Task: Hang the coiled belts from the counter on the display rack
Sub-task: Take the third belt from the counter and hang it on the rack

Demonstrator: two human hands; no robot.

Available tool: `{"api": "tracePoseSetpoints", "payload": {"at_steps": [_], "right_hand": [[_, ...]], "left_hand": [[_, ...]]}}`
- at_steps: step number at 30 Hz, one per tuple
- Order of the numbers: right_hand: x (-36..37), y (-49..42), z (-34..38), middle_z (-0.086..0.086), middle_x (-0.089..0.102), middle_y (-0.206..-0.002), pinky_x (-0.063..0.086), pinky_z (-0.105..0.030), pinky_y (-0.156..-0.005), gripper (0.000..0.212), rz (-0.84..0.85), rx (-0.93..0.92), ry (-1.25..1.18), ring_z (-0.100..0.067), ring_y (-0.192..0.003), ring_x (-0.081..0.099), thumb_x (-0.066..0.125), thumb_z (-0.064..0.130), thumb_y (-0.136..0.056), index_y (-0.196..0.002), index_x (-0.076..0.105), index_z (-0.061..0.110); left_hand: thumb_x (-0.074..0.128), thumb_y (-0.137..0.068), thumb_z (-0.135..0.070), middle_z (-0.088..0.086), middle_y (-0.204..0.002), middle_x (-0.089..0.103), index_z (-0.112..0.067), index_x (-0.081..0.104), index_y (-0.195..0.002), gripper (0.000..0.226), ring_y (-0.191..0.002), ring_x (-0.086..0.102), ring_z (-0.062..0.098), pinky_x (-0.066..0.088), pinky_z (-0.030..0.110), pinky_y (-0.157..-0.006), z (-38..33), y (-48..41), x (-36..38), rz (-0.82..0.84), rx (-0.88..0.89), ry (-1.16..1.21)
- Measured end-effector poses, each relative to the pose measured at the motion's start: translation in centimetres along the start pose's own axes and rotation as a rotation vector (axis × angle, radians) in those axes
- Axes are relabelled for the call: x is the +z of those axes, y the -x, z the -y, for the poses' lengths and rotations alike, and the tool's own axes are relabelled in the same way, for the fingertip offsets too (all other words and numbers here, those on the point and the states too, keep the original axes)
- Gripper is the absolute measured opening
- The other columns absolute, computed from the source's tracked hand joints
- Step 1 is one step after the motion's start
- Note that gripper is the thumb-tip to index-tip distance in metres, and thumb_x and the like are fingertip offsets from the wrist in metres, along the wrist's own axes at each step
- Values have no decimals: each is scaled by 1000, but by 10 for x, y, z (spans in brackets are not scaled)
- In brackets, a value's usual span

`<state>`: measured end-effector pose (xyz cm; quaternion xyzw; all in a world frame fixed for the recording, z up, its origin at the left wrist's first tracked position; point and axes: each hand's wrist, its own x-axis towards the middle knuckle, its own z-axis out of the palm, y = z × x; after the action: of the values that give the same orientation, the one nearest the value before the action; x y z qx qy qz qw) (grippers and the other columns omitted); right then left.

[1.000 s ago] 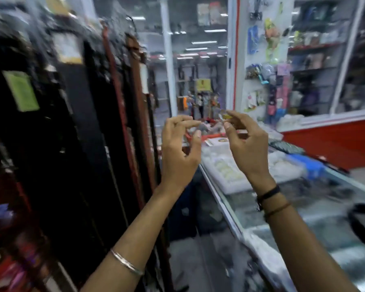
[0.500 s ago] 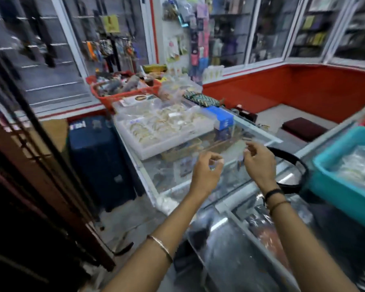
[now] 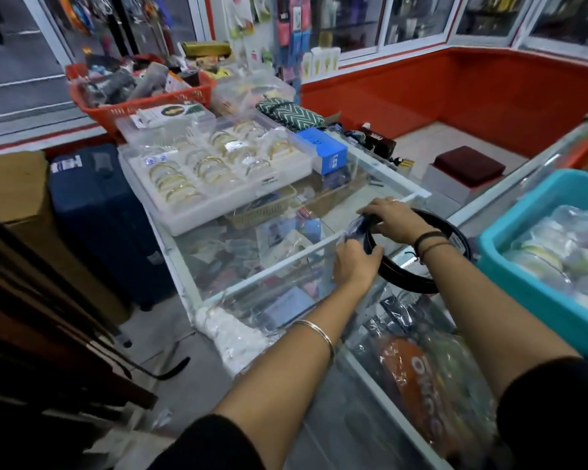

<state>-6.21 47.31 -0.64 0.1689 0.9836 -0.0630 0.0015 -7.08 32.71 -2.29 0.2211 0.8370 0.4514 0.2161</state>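
We note the black coiled belt (image 3: pixel 425 283) lying on the glass counter (image 3: pixel 252 252), its far arc hidden behind the right hand (image 3: pixel 392 220) and wrist. Left hand (image 3: pixel 355 266) closes on its near edge beside a blurred plastic tag; right hand grips the top. Orange packet lettering is unreadable. The teal bin (image 3: pixel 510 262) crowds the right side.

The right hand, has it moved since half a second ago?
Yes. The right hand has come down onto the coiled black belt on the glass counter; before, it hovered beside it.
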Motion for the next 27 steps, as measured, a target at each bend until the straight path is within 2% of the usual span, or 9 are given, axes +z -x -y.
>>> {"api": "tracePoseSetpoints", "payload": {"at_steps": [3,7,10,14,17,19,21,24,27], "right_hand": [[-1,-3,1,-15,65,-110,42,-44,-87,31,-85,-43,43,-37,-103,54,65,4,-80,-110,64,9],[-2,-3,8,-14,63,-104,45,-42,-77,22,-107,-54,17,-34,-98,59,65,6,-80,-102,64,8],[-5,-2,21,-9,63,-103,46,-40,-67,18,-136,-42,22,-31,-97,59,67,19,-82,-98,63,13],[-11,-7,55,-11,67,-101,43,-36,-65,22,-168,-44,-44,-33,-93,60,70,24,-80,-97,62,12],[-18,-10,99,-12,67,-95,42,-37,-61,21,-147,-77,-150,-29,-82,57,68,29,-82,-90,55,15],[-27,-11,129,-12,64,-92,45,-41,-62,21,-101,-129,-251,-32,-83,58,66,26,-84,-88,49,15],[-39,-11,161,-16,64,-90,47,-43,-70,21,-40,-205,-445,-35,-87,60,67,20,-84,-93,52,8],[-61,-10,212,-5,54,-69,38,-33,-61,22,29,-356,-618,-23,-68,53,68,17,-83,-79,47,19],[-79,-6,270,-11,54,-74,40,-37,-64,24,69,-497,-746,-20,-67,51,70,21,-82,-77,46,23]], "left_hand": [[69,-80,-35,19,-100,69,-2,64,-85,34,-91,66,37,51,38,-68,-4,1,1,30,-18,-38],[67,-83,-28,16,-109,67,-4,63,-100,30,-103,62,37,50,39,-78,-1,5,-13,22,-18,-159],[62,-85,-19,17,-105,67,-4,63,-96,19,-99,63,38,51,40,-75,9,5,-36,-1,-12,-200],[54,-87,-15,14,-97,65,-4,67,-94,18,-97,61,39,48,39,-72,29,5,-85,-51,28,-276],[53,-86,-10,12,-81,59,-5,69,-92,18,-89,62,39,40,36,-64,40,13,-131,-105,77,-359],[52,-85,-7,11,-77,58,-6,69,-93,19,-83,62,37,40,36,-62,48,23,-162,-146,98,-417],[50,-83,-6,12,-84,63,-7,68,-92,21,-84,62,36,46,38,-64,57,37,-194,-209,106,-444],[48,-81,-4,18,-99,67,-7,67,-94,23,-94,61,43,46,40,-68,69,63,-244,-357,111,-462],[50,-81,-5,13,-104,69,-14,70,-97,27,-95,62,41,48,39,-69,77,98,-297,-507,145,-469]]}}
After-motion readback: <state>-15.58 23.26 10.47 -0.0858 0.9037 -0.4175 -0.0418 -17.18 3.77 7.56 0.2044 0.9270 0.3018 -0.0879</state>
